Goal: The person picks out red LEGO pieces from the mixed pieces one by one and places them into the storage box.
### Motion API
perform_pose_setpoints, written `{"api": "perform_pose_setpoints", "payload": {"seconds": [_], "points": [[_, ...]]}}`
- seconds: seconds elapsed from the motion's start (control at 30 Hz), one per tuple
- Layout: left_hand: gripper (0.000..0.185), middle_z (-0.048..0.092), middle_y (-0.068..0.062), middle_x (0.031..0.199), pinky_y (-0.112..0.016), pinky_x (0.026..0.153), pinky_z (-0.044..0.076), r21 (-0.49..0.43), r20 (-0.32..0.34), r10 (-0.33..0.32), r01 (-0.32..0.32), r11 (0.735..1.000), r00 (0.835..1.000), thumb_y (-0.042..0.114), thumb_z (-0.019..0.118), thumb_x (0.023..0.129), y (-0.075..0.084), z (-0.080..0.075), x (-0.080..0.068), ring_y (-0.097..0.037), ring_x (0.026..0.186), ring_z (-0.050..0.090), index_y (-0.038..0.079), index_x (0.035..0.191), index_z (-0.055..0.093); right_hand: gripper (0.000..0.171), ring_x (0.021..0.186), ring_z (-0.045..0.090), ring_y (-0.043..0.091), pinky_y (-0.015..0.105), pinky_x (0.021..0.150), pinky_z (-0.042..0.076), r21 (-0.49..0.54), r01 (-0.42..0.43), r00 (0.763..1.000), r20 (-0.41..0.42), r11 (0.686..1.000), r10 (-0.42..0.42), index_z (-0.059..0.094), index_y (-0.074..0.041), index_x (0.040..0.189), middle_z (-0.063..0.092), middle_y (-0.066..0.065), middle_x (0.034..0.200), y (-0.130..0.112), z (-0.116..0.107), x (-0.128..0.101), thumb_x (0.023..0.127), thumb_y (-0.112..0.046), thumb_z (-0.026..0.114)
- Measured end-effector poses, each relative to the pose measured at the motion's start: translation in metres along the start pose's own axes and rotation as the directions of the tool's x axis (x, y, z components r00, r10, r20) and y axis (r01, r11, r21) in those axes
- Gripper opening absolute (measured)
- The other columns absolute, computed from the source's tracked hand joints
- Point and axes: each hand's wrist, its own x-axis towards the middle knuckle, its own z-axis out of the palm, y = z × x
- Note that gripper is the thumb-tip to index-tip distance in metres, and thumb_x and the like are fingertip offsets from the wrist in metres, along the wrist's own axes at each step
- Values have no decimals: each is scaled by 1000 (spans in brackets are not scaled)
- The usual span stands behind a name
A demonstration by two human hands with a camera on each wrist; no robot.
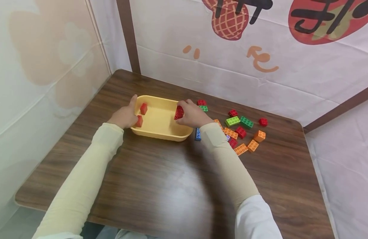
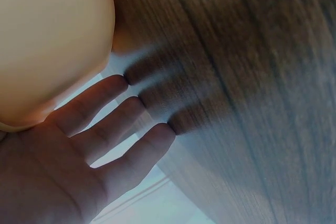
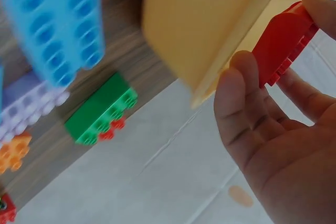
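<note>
While pinched between right-hand fingers (image 3: pixel 236 85), red brick (image 1: pixel 179 113) overhangs yellow tray (image 1: pixel 160 132).

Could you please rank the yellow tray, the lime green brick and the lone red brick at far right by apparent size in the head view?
1. yellow tray
2. lime green brick
3. lone red brick
The tray also sits somewhat nearer the camera, but the gap is plain.
</note>
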Motion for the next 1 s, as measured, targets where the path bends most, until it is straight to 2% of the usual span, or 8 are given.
{"api": "perform_pose_setpoints", "payload": {"seconds": [0.2, 0.43, 0.73, 1.0], "points": [[96, 57, -31, 116, -55, 81, 45, -8, -5, -5, 5, 1000, 1000, 20, 54, 97, 1, -1, -1, -41, 91, 56, 19, 160, -17, 75, 105, 55, 21, 38, 95, 47, -27, 45, 999, 21, 999, -44, 46, -10, 148, 49, 10, 133, -21, 7, 13, 85, -34, 79], [94, 59, -30, 113, -54, 79, 46, 0, -15, -7, 7, 1000, 1000, 19, 53, 96, 0, 0, -2, -40, 88, 57, 19, 161, -16, 70, 96, 57, 20, 33, 87, 48, -72, 69, 996, 56, 995, -65, 50, -12, 145, 50, 10, 129, -37, 17, 29, 86, -35, 78], [95, 61, -27, 106, -53, 78, 47, 19, -38, 0, 1, 1000, 999, 14, 51, 93, -3, 4, -2, -38, 84, 58, 18, 161, -15, 71, 104, 53, 18, 30, 92, 47, -68, 86, 992, 103, 994, -79, 50, -11, 145, 53, 6, 125, -48, 33, 43, 85, -33, 80], [95, 60, -27, 104, -51, 76, 47, 19, -33, -2, 3, 1000, 999, 16, 52, 94, -2, 2, -4, -37, 84, 58, 18, 161, -15, 77, 113, 52, 21, 36, 105, 41, -86, 68, 992, 112, 994, -58, 48, -13, 149, 52, 8, 133, -49, 57, 60, 84, -37, 81]]}}
